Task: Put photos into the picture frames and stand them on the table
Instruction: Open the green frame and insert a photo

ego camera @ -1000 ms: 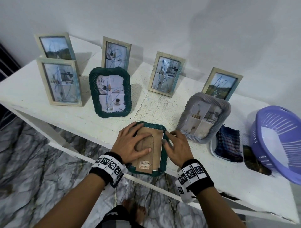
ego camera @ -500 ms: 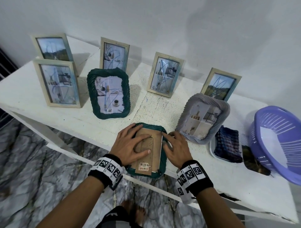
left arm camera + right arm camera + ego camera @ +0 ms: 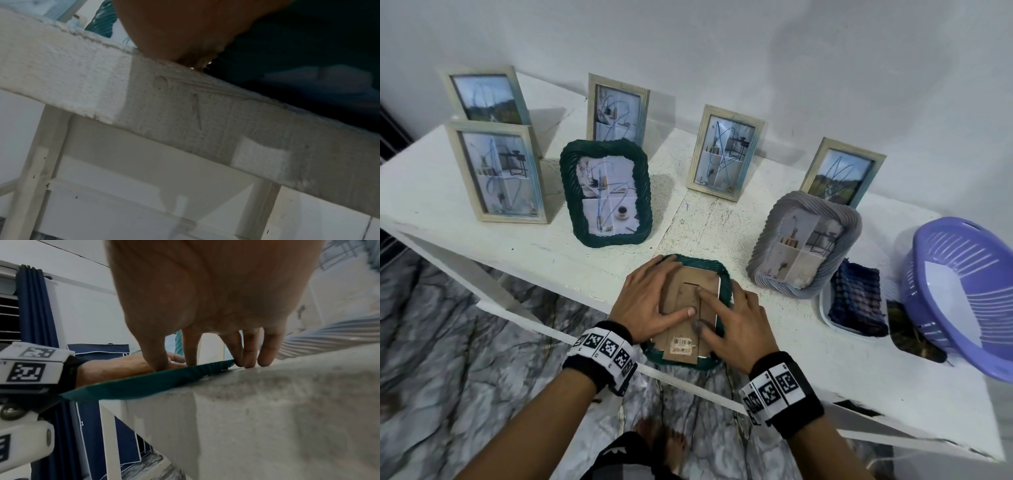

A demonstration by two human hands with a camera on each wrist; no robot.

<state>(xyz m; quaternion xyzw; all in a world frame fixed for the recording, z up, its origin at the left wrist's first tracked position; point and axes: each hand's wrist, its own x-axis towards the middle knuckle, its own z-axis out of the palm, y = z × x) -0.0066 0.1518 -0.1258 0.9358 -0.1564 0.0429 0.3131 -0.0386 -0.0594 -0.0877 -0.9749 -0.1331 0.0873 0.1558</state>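
White-painted table [image 3: 774, 346] carries the work at its near edge. Left hand [image 3: 645, 303] lies flat, fingers straight and spread, pressing the cardboard backing [image 3: 681, 291] of the face-down green frame [image 3: 726, 277]. Right hand [image 3: 739, 320] rests beside it, index finger and thumb extended onto the backing, remaining fingers at the frame's right rim. Beyond the fingertips stand a second green frame [image 3: 606, 197], a grey frame [image 3: 804, 246] and five pale wooden frames. Right of the right hand: a checked cloth [image 3: 856, 301], then a purple basket [image 3: 962, 294].
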